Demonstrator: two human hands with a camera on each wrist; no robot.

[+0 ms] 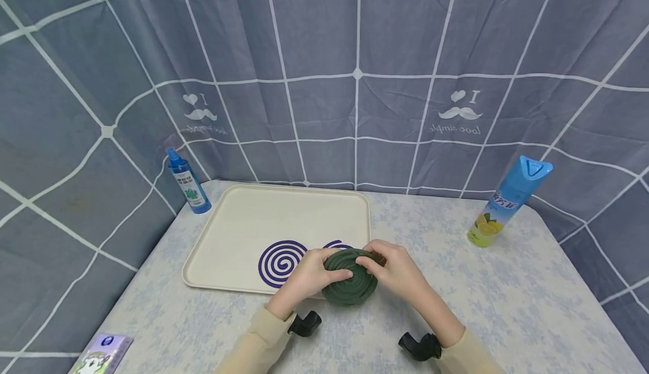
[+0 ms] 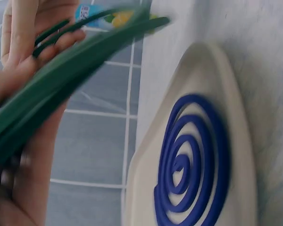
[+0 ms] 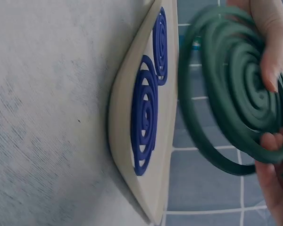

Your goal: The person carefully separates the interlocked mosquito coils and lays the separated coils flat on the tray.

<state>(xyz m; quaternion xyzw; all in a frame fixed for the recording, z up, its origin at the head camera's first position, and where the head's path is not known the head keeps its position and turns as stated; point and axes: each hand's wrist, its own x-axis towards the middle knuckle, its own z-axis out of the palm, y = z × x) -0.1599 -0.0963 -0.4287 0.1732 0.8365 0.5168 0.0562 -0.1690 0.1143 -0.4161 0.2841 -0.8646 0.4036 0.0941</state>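
Note:
A dark green mosquito coil (image 1: 350, 286), spiral-shaped, is held up over the tray's front right edge by both hands. My left hand (image 1: 310, 277) pinches its left side, thumb across the near face. Its right rim is gripped by my right hand (image 1: 398, 270), thumb on the face. In the right wrist view an outer loop of the green coil (image 3: 212, 89) stands apart from the inner rings; it looks like more than one coil together. A blue-purple coil (image 1: 281, 263) lies flat on the cream tray (image 1: 284, 210). Beside it, a second blue coil (image 3: 160, 47) is mostly hidden behind the hands in the head view.
A blue spray bottle (image 1: 189, 182) stands left of the tray. At the right back is a blue and yellow aerosol can (image 1: 507, 202). A purple packet (image 1: 101, 354) lies at the front left. Behind the table hangs a grey checked curtain (image 1: 324, 109).

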